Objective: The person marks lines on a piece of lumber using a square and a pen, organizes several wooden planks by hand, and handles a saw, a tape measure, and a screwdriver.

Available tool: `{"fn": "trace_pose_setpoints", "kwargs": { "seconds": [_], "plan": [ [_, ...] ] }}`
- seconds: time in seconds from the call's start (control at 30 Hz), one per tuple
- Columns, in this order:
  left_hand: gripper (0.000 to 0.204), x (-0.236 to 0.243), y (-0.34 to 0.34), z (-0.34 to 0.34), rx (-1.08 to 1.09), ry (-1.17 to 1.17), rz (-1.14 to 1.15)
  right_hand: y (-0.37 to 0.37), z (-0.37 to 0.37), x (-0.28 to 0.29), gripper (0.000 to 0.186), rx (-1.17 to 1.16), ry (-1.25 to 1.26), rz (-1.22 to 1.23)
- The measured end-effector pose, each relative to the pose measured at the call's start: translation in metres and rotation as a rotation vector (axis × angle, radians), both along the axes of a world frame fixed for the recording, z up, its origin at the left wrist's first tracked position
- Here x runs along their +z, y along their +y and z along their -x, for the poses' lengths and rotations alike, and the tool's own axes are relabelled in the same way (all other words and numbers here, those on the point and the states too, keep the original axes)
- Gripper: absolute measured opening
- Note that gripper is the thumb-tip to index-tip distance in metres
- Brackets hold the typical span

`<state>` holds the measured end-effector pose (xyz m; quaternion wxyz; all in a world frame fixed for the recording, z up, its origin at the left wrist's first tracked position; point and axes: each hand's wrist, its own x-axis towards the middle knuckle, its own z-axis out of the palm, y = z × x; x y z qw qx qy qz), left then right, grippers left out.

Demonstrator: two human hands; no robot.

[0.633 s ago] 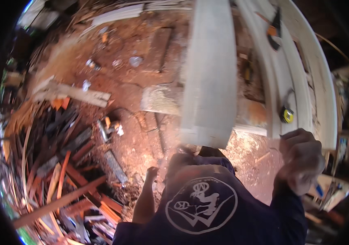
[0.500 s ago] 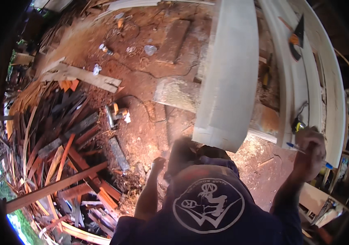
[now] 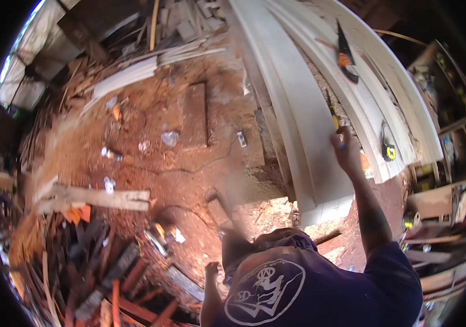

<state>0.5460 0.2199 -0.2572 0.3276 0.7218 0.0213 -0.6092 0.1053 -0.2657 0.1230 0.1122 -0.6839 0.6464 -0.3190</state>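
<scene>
My right hand (image 3: 345, 148) reaches over the right edge of a long, pale wooden board (image 3: 304, 131), its fingers closed round a pen, of which a bit of blue shows. Just beyond the fingers is a slim yellow-and-dark tool (image 3: 334, 115) beside the board's edge. Hanging low at my left side, my left hand (image 3: 211, 268) is small and touches no board; its fingers are too unclear to read. To the right, a yellow-and-black tape measure (image 3: 389, 152) rests on another pale board (image 3: 372, 114). Farther up lies a handsaw (image 3: 345, 57) with an orange-and-black handle.
Left on the dirt floor are a power tool (image 3: 158, 242), a cord, a clear plastic bag (image 3: 170, 138) and a short plank (image 3: 194, 114). A rough board (image 3: 99, 197) lies near a heap of scrap wood (image 3: 97, 272). Cluttered shelving (image 3: 440, 204) stands at the right.
My view has swung, shifting the boards leftward in the picture. My right hand has moved from beside the tape measure to the wide board's right edge, still with the pen. My left arm remains low.
</scene>
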Motion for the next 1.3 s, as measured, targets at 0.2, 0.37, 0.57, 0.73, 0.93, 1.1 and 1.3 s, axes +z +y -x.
{"fn": "trace_pose_setpoints", "kwargs": {
  "seconds": [0.2, 0.37, 0.57, 0.73, 0.93, 1.1, 1.3],
  "plan": [
    [0.026, 0.080, 0.006, -0.153, -0.110, 0.049, -0.097, 0.016, -0.043, -0.029, 0.033, -0.351, 0.243, 0.080],
    [0.018, 0.082, 0.002, -0.259, -0.101, 0.024, -0.120, 0.018, -0.064, -0.026, 0.032, -0.405, 0.257, 0.082],
    [0.028, 0.030, -0.067, -0.296, -0.187, 0.365, 0.105, 0.011, -0.072, -0.015, 0.033, -0.482, 0.197, 0.033],
    [0.021, 0.035, -0.169, -0.270, -1.296, -0.547, 0.508, 0.005, -0.064, -0.024, 0.031, -0.535, 0.197, 0.047],
    [0.018, 0.083, -0.268, -0.322, -1.162, -0.361, 0.212, -0.006, -0.067, -0.025, 0.031, -0.710, 0.138, 0.018],
    [0.016, 0.127, -0.373, -0.389, -0.779, -0.005, 0.256, -0.004, -0.058, -0.035, 0.031, -0.799, 0.178, 0.017],
    [0.022, 0.122, -0.437, -0.499, -0.911, -0.335, 0.355, -0.027, -0.056, -0.038, 0.032, -0.776, -0.015, 0.013]
  ]
}}
